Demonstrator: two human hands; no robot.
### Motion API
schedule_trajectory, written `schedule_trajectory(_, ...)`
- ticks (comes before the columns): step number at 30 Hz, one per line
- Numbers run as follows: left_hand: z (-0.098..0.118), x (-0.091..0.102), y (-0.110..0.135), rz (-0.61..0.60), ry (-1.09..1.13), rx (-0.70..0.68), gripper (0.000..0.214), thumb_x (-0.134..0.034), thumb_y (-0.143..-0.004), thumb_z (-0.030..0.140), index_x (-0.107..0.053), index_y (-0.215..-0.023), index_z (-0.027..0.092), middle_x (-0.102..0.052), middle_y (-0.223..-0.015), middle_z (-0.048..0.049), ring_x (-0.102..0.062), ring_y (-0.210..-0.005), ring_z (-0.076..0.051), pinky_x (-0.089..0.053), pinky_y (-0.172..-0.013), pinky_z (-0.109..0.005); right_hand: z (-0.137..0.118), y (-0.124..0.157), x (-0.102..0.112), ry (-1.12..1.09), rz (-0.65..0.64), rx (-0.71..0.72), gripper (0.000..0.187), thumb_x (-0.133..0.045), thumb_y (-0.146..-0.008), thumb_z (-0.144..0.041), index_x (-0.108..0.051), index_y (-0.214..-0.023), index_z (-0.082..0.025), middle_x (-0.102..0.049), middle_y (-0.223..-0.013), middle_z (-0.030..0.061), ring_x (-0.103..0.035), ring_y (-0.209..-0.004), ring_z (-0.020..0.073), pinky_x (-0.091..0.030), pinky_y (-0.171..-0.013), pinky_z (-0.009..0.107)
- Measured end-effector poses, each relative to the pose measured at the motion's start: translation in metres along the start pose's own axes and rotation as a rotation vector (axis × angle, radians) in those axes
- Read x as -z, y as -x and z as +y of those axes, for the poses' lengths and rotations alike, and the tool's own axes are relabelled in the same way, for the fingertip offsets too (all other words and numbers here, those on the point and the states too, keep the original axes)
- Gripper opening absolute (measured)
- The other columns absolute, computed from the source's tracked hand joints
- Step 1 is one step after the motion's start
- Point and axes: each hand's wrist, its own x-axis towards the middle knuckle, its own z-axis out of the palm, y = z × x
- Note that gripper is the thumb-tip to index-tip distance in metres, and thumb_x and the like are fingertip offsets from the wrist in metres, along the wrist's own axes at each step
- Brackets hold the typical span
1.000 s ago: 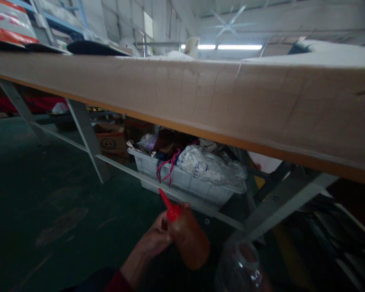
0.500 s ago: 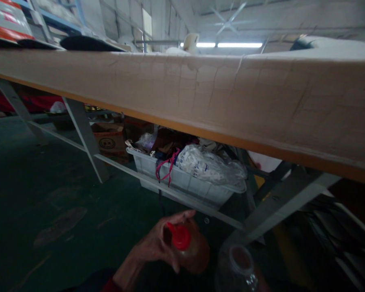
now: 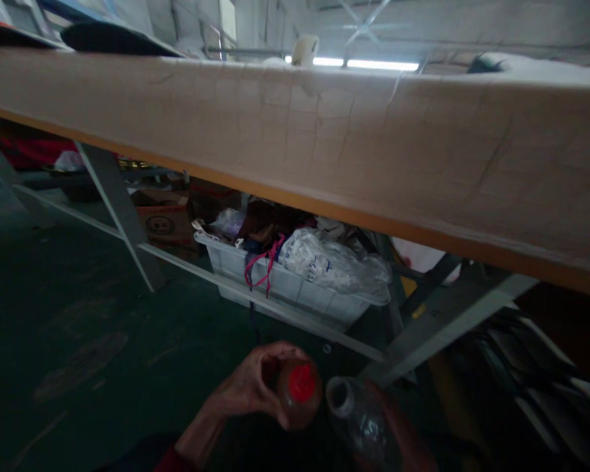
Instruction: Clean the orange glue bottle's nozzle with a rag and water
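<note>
In the lower middle, my left hand (image 3: 253, 387) is wrapped around a squeeze bottle (image 3: 295, 406) with a red pointed cap and brownish contents. The cap faces up toward me. Just right of it, my right hand (image 3: 403, 426) grips a clear plastic bottle (image 3: 361, 419). This bottle has no cap, and its open mouth tilts toward the squeeze bottle, a small gap apart. The fingers of my right hand are dim and partly hidden behind the clear plastic.
A long padded table (image 3: 275, 124) crosses ahead, on grey metal legs (image 3: 120, 210). Beneath it stand a grey plastic bin (image 3: 295, 288) heaped with bags and cloth, and a cardboard box (image 3: 162, 219). Dark flat pieces (image 3: 535, 387) are stacked at right. The floor (image 3: 78, 308) is dark green.
My left hand has turned the squeeze bottle more upright. The clear bottle has tilted leftward and come nearer to it. The view has shifted slightly.
</note>
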Motion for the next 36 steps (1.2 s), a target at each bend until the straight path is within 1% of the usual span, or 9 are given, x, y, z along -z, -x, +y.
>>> schedule_trajectory(3,0.0,0.001,-0.001,-0.009,0.022,0.051,0.069,-0.088,-0.036,0.02,-0.064,-0.101,0.019,-0.067,-0.104,-0.005,-0.059,-0.101,-0.025,-0.043,-0.09,-0.036,0.002,-0.008,0.009,0.057,-0.11,0.036,0.065,-0.061,-0.068,-0.018,-0.044,-0.13,-0.026,-0.056,-0.126,0.004,-0.055,-0.113,0.0266,-0.048,-0.093,0.031)
schedule_trajectory(5,0.003,0.0,-0.002,-0.021,0.001,0.079,0.066,-0.087,-0.04,0.021,-0.064,-0.102,0.019,-0.067,-0.104,-0.005,-0.059,-0.102,-0.025,-0.043,-0.09,-0.037,-0.001,-0.012,0.013,0.066,-0.145,0.005,0.063,-0.059,-0.069,-0.018,-0.044,-0.13,-0.027,-0.056,-0.127,0.0033,-0.054,-0.113,0.0254,-0.047,-0.094,0.033)
schedule_trajectory(10,0.01,0.002,-0.002,-0.021,-0.107,0.092,0.059,-0.084,-0.047,0.023,-0.065,-0.103,0.019,-0.067,-0.104,-0.0055,-0.059,-0.101,-0.025,-0.044,-0.089,-0.036,-0.009,-0.017,0.014,0.03,-0.117,-0.085,0.057,-0.056,-0.072,-0.023,-0.047,-0.128,-0.029,-0.056,-0.127,0.0026,-0.052,-0.115,0.0266,-0.044,-0.095,0.04)
schedule_trajectory(16,0.004,0.004,-0.004,-0.021,-0.146,0.097,0.061,-0.085,-0.045,0.026,-0.065,-0.102,0.018,-0.067,-0.105,-0.0064,-0.059,-0.101,-0.025,-0.044,-0.089,-0.037,-0.003,-0.02,0.016,0.085,-0.133,-0.047,0.061,-0.05,-0.073,-0.017,-0.042,-0.132,-0.03,-0.053,-0.129,0.0008,-0.05,-0.117,0.0271,-0.042,-0.096,0.043)
schedule_trajectory(18,0.001,0.004,-0.005,-0.015,-0.148,0.096,0.062,-0.085,-0.045,0.026,-0.065,-0.103,0.019,-0.066,-0.106,-0.0062,-0.059,-0.101,-0.025,-0.043,-0.09,-0.037,0.0,-0.021,0.018,0.136,-0.177,-0.023,0.063,-0.049,-0.073,-0.018,-0.039,-0.134,-0.029,-0.051,-0.131,0.002,-0.049,-0.119,0.0281,-0.043,-0.096,0.044)
schedule_trajectory(20,-0.002,0.005,-0.006,-0.012,-0.157,0.093,0.061,-0.085,-0.046,0.024,-0.065,-0.103,0.02,-0.066,-0.106,-0.0057,-0.059,-0.102,-0.024,-0.043,-0.091,-0.037,0.001,-0.021,0.019,0.188,-0.198,0.005,0.065,-0.049,-0.073,-0.018,-0.037,-0.135,-0.027,-0.049,-0.133,0.0033,-0.048,-0.119,0.0292,-0.043,-0.095,0.044)
schedule_trajectory(24,-0.008,0.005,-0.006,0.005,-0.151,0.096,0.062,-0.085,-0.046,0.022,-0.064,-0.105,0.021,-0.065,-0.108,-0.0052,-0.057,-0.104,-0.024,-0.042,-0.091,-0.037,-0.001,-0.023,0.021,0.252,-0.152,0.027,0.067,-0.048,-0.073,-0.011,-0.035,-0.137,-0.026,-0.048,-0.135,0.0044,-0.047,-0.12,0.0272,-0.038,-0.101,0.038)
schedule_trajectory(30,-0.015,0.006,-0.007,0.023,-0.152,0.133,0.065,-0.086,-0.043,0.022,-0.064,-0.104,0.019,-0.064,-0.108,-0.0049,-0.056,-0.104,-0.025,-0.043,-0.091,-0.038,0.002,-0.029,0.029,0.286,-0.396,-0.006,0.069,-0.049,-0.074,-0.018,-0.03,-0.139,-0.022,-0.042,-0.139,0.0068,-0.041,-0.125,0.0283,-0.037,-0.102,0.045)
schedule_trajectory(36,-0.017,0.005,-0.008,0.022,-0.16,0.139,0.066,-0.087,-0.042,0.022,-0.063,-0.103,0.019,-0.064,-0.108,-0.0046,-0.056,-0.104,-0.026,-0.042,-0.091,-0.037,-0.002,-0.028,0.033,0.405,-0.425,-0.042,0.067,-0.043,-0.072,-0.013,-0.033,-0.138,-0.016,-0.041,-0.14,0.0078,-0.04,-0.126,0.0263,-0.037,-0.103,0.045)
